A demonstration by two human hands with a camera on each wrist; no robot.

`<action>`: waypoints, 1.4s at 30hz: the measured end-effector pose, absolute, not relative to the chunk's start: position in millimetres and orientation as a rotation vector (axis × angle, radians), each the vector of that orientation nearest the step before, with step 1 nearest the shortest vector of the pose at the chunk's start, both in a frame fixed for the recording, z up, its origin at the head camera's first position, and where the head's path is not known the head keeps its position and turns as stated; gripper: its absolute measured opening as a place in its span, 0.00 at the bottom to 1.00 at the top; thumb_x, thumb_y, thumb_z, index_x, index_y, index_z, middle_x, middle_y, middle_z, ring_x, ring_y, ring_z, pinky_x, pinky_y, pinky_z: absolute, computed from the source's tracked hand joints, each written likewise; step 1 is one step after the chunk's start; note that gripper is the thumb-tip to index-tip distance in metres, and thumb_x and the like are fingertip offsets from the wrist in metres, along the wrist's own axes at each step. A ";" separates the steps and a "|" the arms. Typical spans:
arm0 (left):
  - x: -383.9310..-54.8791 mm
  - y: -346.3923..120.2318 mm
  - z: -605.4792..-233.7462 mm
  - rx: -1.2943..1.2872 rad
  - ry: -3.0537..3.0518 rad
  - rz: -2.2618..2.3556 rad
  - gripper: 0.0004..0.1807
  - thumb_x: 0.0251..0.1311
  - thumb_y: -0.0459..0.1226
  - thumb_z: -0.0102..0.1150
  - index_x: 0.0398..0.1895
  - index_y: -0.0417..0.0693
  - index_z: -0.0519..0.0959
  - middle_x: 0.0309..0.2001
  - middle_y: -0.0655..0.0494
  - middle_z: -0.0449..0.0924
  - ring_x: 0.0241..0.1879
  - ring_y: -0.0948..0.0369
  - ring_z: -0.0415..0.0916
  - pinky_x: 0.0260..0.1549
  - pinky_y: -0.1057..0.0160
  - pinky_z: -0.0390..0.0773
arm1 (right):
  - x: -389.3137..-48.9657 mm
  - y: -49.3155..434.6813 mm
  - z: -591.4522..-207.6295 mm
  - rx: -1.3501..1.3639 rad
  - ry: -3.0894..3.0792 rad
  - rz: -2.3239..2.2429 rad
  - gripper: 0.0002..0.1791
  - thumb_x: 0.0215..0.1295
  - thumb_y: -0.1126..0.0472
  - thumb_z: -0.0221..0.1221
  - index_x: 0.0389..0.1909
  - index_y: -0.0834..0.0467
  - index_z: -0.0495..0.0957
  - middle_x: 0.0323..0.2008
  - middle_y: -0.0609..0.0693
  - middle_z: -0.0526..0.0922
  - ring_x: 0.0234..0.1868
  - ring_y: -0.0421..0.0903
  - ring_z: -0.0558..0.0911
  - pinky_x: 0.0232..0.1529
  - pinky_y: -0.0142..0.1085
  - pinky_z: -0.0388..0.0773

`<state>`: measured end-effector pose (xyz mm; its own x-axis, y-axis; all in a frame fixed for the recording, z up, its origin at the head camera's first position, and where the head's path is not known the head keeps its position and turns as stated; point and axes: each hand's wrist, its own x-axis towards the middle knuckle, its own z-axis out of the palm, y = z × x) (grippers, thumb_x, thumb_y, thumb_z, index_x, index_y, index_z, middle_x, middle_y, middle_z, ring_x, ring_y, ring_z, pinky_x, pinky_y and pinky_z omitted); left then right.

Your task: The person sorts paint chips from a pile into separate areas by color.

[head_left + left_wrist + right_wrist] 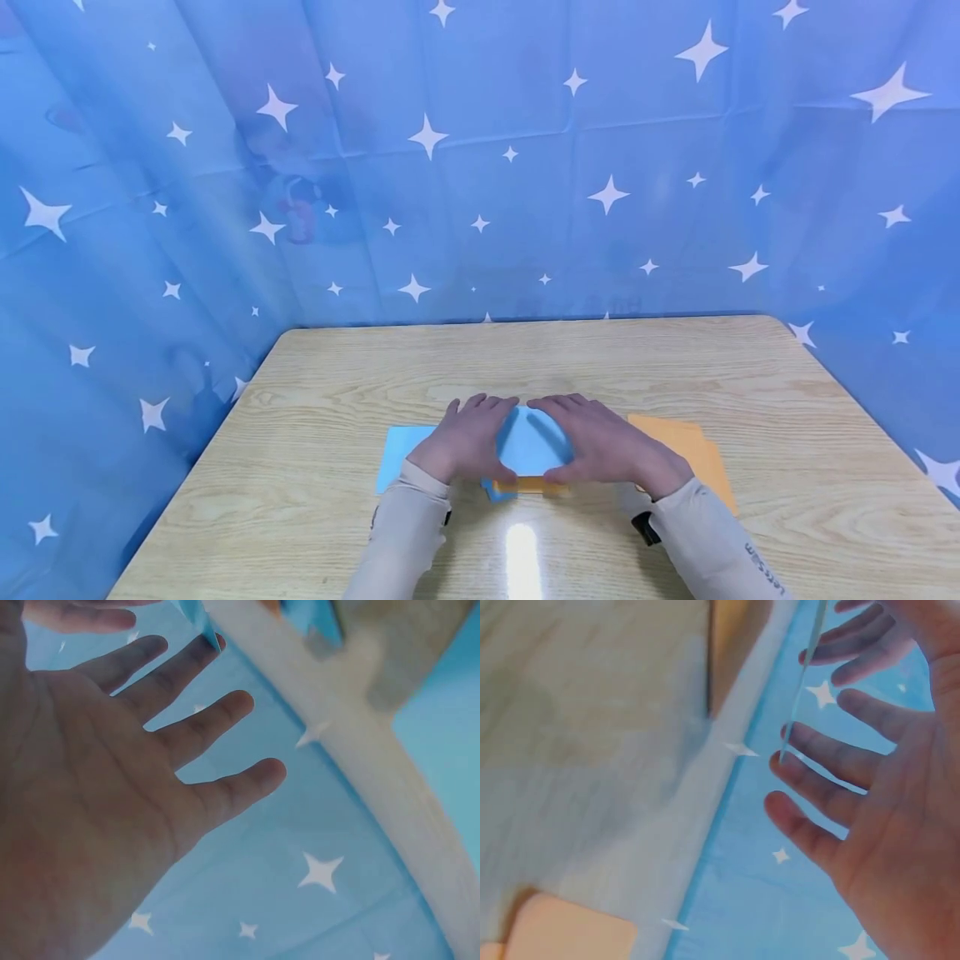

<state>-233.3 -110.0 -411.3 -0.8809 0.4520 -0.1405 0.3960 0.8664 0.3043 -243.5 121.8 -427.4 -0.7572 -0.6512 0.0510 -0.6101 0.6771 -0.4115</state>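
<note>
So the light blue, flat, thin card [534,442] (can't tell if it's paper or plastic) sits right between the person's left hand [468,437] and right hand [603,442], and the hands hide its side edges. Just below its near edge, between the two thumbs, there's a narrow orange flat strip [531,486], with a darker blue flat piece [501,495] poking out under the left thumb. The right wrist view also has an orange flat panel with a dark edge [739,645] beyond the fingertips, though I can't tell if it's the same piece as the strip. Left of the left hand lies a pale blue flat sheet [401,450], partly covered by that hand and wrist. Out past the right hand are some overlapping orange flat cards [693,446], and the right forearm blocks part of them. All of it's on a light wood-grain table [322,383], with a blue curtain with white stars [510,192] behind it, beyond both hands. As for the hands, neither one is clenched: the left has its fingers long and fanned apart, and a fingertip looks to be right at a corner of the light blue card. Right hand's much the same, fingers spread and mostly straight, tips meeting the card's thin edge. Can't tell how hard either hand presses, or what the thumbs touch.
</note>
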 end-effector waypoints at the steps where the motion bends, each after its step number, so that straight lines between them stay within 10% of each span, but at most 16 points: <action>1: -233.3 -113.0 -408.4 0.652 2.833 0.412 0.55 0.48 0.53 0.79 0.79 0.53 0.61 0.73 0.54 0.68 0.76 0.46 0.58 0.72 0.34 0.57 | -243.5 120.3 -426.0 -1.068 2.800 -0.630 0.48 0.54 0.43 0.75 0.73 0.53 0.67 0.65 0.49 0.75 0.61 0.53 0.74 0.55 0.56 0.74; 42: -218.9 -222.6 -360.2 0.307 2.828 0.755 0.49 0.46 0.32 0.80 0.74 0.51 0.67 0.73 0.47 0.66 0.70 0.45 0.64 0.62 0.40 0.74 | -252.8 7.7 -397.1 -1.190 2.781 -0.767 0.47 0.59 0.41 0.71 0.76 0.54 0.64 0.68 0.50 0.74 0.66 0.55 0.72 0.61 0.54 0.72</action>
